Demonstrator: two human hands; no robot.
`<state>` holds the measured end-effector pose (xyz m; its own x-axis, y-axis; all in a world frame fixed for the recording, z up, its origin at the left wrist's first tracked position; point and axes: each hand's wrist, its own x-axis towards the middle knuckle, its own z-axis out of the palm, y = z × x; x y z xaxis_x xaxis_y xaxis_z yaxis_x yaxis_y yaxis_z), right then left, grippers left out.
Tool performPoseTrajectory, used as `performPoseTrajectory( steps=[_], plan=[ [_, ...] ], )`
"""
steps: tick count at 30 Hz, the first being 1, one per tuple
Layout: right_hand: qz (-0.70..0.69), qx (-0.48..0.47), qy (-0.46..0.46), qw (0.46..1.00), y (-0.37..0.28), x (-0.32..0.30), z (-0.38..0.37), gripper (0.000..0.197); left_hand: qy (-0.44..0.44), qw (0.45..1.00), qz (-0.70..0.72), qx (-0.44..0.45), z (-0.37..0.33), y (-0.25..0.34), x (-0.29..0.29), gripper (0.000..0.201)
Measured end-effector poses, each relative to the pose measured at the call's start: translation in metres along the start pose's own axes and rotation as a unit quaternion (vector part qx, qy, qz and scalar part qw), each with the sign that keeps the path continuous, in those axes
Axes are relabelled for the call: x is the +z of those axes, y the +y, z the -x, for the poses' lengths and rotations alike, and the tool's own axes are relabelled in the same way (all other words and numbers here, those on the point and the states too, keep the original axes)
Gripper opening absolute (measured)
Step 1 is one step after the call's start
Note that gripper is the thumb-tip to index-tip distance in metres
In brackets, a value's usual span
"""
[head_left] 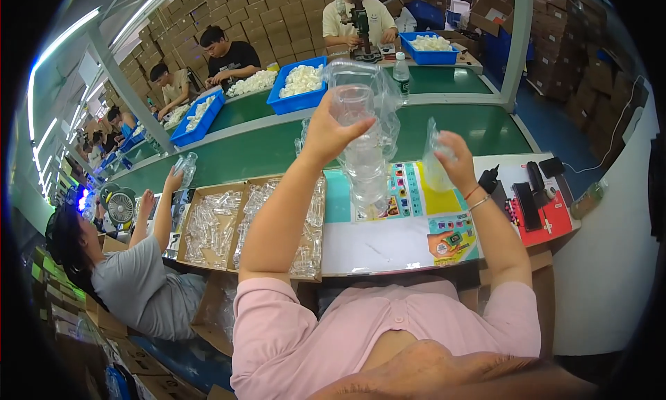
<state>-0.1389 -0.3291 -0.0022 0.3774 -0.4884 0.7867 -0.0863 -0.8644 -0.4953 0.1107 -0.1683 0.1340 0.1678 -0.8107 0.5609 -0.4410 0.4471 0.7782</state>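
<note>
In front of me a tall stack of clear plastic cup-like pieces (pixel 365 161) stands upright on the table. My left hand (pixel 328 129) is closed around its upper part, thumb along the near side. Behind the stack is a crumpled clear plastic bag (pixel 386 98); the two overlap, so where the bag ends is hard to see. To the right, my right hand (pixel 458 163) is closed on a thin clear plastic piece (pixel 436 166), pinched by its edge and held apart from the stack. Some of the right fingers are hidden.
Left of the stack are cardboard trays (pixel 239 227) of clear plastic parts. A green conveyor (pixel 277 140) runs behind, with blue bins (pixel 279 103) of white parts beyond. A black phone-like object (pixel 527 206) and cable lie at right. A co-worker (pixel 142 282) sits at left.
</note>
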Motion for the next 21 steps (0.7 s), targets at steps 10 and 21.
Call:
performPoseTrajectory(
  steps=[10, 21],
  plan=[
    [-0.025, 0.025, 0.08, 0.996, 0.0, -0.027, -0.02, 0.03, 0.217, 0.933, 0.153, 0.243, -0.049, 0.077, -0.045, 0.06],
    [0.07, -0.139, 0.029, 0.987, -0.131, -0.047, -0.098, 0.032, 0.292, 0.921, -0.157, 0.206, 0.06, 0.001, -0.082, 0.057]
  ],
)
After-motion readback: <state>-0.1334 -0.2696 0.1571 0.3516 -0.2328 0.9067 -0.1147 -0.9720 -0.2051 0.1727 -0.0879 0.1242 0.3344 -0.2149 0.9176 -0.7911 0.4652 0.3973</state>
